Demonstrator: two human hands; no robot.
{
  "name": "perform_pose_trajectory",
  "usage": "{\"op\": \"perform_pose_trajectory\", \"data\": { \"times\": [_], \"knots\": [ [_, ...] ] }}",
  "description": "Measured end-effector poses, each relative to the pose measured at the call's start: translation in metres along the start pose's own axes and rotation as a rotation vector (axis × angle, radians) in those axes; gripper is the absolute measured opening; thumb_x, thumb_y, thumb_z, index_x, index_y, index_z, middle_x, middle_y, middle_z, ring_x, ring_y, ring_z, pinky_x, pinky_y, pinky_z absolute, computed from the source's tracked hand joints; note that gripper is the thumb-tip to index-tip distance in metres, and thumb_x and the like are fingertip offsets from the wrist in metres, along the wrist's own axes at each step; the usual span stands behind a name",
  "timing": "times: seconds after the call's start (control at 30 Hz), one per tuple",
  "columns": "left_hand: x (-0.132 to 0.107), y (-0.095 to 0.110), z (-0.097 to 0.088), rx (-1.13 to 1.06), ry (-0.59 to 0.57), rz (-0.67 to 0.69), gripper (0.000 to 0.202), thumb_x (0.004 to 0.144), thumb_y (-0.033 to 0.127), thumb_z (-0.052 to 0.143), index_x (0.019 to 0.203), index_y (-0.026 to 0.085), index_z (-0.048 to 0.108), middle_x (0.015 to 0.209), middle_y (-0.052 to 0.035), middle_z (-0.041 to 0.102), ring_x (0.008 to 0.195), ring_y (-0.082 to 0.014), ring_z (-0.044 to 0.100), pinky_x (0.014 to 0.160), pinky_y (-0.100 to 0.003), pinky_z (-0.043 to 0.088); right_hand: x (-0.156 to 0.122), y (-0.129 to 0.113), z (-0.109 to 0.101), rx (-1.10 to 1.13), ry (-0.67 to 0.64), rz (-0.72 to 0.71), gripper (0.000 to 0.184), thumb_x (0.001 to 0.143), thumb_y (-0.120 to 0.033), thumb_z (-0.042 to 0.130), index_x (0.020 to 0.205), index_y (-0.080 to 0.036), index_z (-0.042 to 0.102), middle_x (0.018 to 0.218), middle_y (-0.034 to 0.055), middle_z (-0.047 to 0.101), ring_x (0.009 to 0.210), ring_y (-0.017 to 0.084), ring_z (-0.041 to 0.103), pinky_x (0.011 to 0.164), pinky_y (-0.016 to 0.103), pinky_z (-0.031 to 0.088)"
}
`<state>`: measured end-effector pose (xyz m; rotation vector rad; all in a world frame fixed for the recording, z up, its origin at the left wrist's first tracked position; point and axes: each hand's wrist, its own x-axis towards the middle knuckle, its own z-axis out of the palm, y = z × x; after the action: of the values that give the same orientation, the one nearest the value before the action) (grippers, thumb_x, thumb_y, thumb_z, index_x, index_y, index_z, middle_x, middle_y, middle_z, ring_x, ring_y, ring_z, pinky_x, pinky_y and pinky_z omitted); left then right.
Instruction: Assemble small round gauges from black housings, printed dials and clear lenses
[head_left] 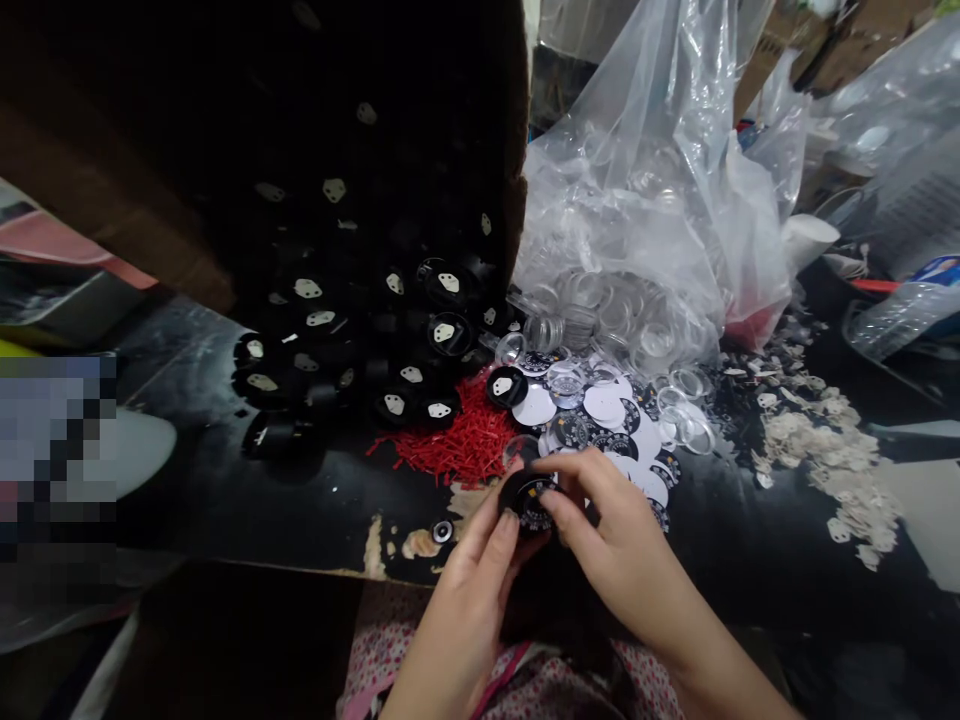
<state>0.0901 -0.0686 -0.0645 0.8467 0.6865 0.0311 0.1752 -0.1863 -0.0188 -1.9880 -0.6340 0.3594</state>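
My left hand point(480, 560) and my right hand point(611, 540) meet at the table's near edge, both pinching one small round black dial part point(529, 500) with a printed face. My right fingers press on its top while the left fingers hold it from below. Just beyond lie a heap of thin red sticks point(465, 440), several white and black printed discs point(600, 420), and clear round lenses point(690, 420).
A cardboard box point(150, 200) on its side spills several black round housings point(390, 350) at left. A clear plastic bag point(645, 230) of transparent lenses stands behind. White paper scraps point(832, 460) litter the right. A small metal ring point(442, 531) lies near my left hand.
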Motion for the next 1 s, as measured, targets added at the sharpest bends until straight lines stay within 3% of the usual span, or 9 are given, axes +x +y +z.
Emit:
{"op": "perform_pose_trajectory", "data": {
  "times": [0.1,0.3,0.57,0.67,0.9,1.0],
  "knots": [
    [0.001,-0.002,-0.005,0.143,-0.058,0.053,0.040,0.086,0.040,0.064,0.125,0.031,0.064,0.141,-0.0032,0.058,0.139,-0.0261,0.040,0.115,-0.041,0.033,0.002,-0.001,0.003,-0.012,0.016,0.075,0.008,0.089,-0.015,0.056,0.093,-0.022,0.057,0.086,0.0000,0.061,0.078,0.015,0.058,0.071,0.027,0.047],
    [0.004,0.000,-0.011,0.159,-0.131,0.039,0.039,0.087,0.040,0.062,0.124,0.030,0.065,0.142,-0.0043,0.056,0.129,-0.0298,0.052,0.101,-0.042,0.050,0.002,0.004,0.004,0.040,-0.018,0.180,0.004,0.089,-0.019,0.055,0.089,-0.023,0.055,0.082,-0.0012,0.061,0.076,0.015,0.059,0.067,0.027,0.045],
    [-0.001,0.002,-0.016,0.246,-0.115,0.037,0.036,0.079,0.031,0.072,0.114,0.027,0.070,0.121,-0.0047,0.071,0.121,-0.0265,0.060,0.105,-0.039,0.046,-0.007,0.011,0.015,0.071,-0.009,0.248,0.009,0.083,-0.021,0.058,0.082,-0.022,0.049,0.072,-0.0039,0.051,0.064,0.012,0.050,0.056,0.024,0.040],
    [-0.004,0.004,-0.016,0.254,-0.099,0.026,0.032,0.078,0.030,0.072,0.110,0.024,0.071,0.117,-0.0062,0.073,0.115,-0.0272,0.064,0.100,-0.038,0.050,-0.014,0.013,0.022,0.106,-0.001,0.259,0.011,0.083,-0.022,0.059,0.088,-0.022,0.049,0.074,-0.0038,0.050,0.064,0.013,0.050,0.056,0.024,0.042],
    [-0.012,0.007,-0.031,0.332,-0.119,0.030,0.030,0.078,0.029,0.071,0.107,0.028,0.073,0.113,-0.0042,0.074,0.111,-0.0271,0.066,0.095,-0.035,0.053,-0.029,0.010,0.019,0.146,-0.154,0.191,0.026,0.086,-0.012,0.050,0.109,-0.024,0.054,0.096,0.0005,0.063,0.083,0.014,0.061,0.074,0.026,0.050],
    [-0.013,0.006,-0.044,0.304,-0.052,-0.010,0.034,0.074,0.034,0.076,0.107,0.026,0.073,0.108,-0.0053,0.076,0.109,-0.0290,0.066,0.096,-0.039,0.053,-0.023,0.011,0.011,0.015,-0.197,0.098,0.018,0.090,-0.019,0.054,0.106,-0.025,0.060,0.096,0.0009,0.067,0.087,0.016,0.062,0.077,0.029,0.048]
  ]
}}
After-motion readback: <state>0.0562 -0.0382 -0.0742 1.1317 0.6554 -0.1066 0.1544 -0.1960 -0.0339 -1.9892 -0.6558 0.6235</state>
